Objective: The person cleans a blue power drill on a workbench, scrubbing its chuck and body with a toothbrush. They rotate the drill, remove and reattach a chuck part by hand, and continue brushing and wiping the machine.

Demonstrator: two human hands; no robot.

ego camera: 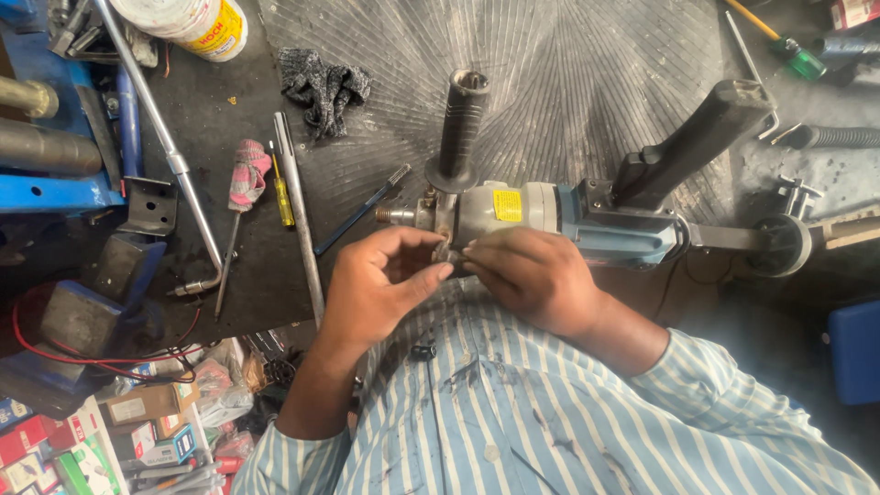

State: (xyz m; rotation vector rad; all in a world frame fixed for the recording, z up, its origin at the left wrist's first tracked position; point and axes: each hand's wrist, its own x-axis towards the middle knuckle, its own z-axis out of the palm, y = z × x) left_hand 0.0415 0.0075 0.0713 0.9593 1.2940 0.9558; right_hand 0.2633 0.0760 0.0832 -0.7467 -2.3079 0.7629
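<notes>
On a dark, scuffed metal bench (587, 64) strewn with screwdrivers (282, 192) and a rag (323, 87), the left hand (380, 289) and right hand (532, 280) pinch the drill (532, 215) lying mid-bench; boxes (137, 408) clutter below.

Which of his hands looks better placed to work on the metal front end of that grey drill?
Probably the left hand: its fingertips already pinch at the metal collar behind the spindle of the drill, with nothing between. The right hand lies further back over the grey housing, seemingly steadying it.

Yellow label (507, 205) on drill; boxes (137, 405) bottom-left.
</notes>
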